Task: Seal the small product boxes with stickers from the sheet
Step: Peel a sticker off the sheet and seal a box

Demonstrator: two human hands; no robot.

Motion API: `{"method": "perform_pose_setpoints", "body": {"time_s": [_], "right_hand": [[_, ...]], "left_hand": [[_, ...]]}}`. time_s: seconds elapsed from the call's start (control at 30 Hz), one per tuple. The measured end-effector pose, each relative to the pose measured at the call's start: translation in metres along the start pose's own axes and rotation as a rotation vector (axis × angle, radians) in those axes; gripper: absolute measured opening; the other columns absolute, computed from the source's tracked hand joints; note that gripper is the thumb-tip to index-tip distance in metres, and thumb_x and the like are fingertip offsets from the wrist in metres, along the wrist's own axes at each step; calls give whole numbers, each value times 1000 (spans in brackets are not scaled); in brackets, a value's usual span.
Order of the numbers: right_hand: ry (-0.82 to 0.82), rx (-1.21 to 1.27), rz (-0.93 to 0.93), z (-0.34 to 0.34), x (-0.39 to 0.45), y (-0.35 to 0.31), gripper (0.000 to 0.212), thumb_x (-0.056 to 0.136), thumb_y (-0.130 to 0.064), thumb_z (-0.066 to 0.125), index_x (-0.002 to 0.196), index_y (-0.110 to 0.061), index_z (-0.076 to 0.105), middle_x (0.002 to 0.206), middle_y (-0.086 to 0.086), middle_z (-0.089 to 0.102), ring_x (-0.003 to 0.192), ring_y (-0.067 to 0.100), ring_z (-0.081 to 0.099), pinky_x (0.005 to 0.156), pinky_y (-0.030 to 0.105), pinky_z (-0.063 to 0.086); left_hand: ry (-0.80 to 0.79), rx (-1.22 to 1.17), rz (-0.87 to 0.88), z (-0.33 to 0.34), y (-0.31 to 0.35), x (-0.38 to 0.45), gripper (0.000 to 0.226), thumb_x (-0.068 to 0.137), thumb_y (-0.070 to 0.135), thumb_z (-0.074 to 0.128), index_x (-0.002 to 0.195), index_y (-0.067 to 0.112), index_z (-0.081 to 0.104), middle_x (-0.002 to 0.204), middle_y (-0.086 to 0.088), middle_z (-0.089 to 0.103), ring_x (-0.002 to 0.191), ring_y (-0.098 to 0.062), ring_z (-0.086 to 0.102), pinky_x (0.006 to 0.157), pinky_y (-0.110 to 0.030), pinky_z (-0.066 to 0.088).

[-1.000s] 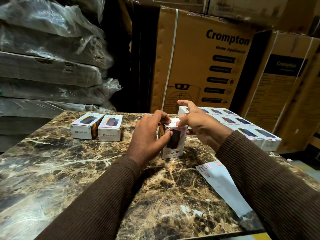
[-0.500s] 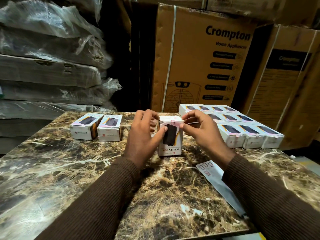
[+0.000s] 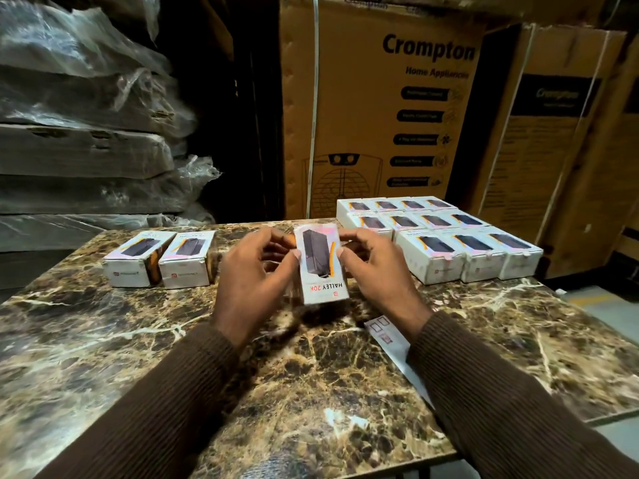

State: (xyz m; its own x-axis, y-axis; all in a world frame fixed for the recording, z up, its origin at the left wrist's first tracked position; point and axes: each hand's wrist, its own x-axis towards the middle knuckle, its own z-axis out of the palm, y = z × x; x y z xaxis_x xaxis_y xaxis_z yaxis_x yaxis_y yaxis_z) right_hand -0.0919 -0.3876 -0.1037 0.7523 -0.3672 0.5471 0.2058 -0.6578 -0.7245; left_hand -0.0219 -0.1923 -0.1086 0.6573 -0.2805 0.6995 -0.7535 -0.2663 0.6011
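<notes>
A small white product box (image 3: 321,267) marked HALLEY 20K is held just above the marble table (image 3: 103,340), its printed face tipped toward me. My left hand (image 3: 252,278) grips its left side, thumb on the front edge. My right hand (image 3: 377,274) grips its right side, fingers curled behind. The white sticker sheet (image 3: 390,344) lies on the table under my right wrist, partly hidden by the sleeve. Two small boxes (image 3: 159,257) lie flat at the left. Several more boxes (image 3: 439,233) stand in rows at the back right.
Large brown Crompton cartons (image 3: 380,108) stand right behind the table. Plastic-wrapped flat cartons (image 3: 86,133) are stacked at the left. The table's right edge drops to a grey floor (image 3: 608,305).
The box has been lifted and tipped back so its printed face points toward me. Both hands shifted from its top flap to its sides.
</notes>
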Motion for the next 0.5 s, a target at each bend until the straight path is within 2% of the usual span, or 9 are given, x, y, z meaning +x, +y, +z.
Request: {"method": "perform_pose_setpoints", "body": {"time_s": [0.17,0.27,0.37,0.5], "right_hand": [[-91,1,125,-2,1,5,19,100,-18,68,114,-17,81,101,-8,77,94,6,70,84,34,59],[-133,5,155,0,0,5,17,100,-19,70,112,-15,82,102,-7,79,95,7,71,86,35,58],[-167,-19,181,3,0,5,17,100,-21,70,108,-15,83,104,-6,80,96,9,72,90,39,60],[-158,-60,187,2,-1,3,17,100,-23,69,110,-17,82,104,-7,78,96,6,70,93,40,60]], "left_hand": [[-60,132,-67,1,-1,-4,13,96,26,74,88,23,65,81,8,67,74,-4,61,62,-15,42],[-111,173,-130,1,-10,-5,20,96,27,74,80,21,62,73,3,66,67,-9,57,58,-20,37],[-98,184,-159,-1,-18,-3,28,94,28,74,70,21,61,64,6,65,62,-10,59,58,-28,40],[-103,158,-187,-3,-22,-1,30,96,29,71,68,19,66,63,6,68,64,-13,66,66,-34,55]]}}
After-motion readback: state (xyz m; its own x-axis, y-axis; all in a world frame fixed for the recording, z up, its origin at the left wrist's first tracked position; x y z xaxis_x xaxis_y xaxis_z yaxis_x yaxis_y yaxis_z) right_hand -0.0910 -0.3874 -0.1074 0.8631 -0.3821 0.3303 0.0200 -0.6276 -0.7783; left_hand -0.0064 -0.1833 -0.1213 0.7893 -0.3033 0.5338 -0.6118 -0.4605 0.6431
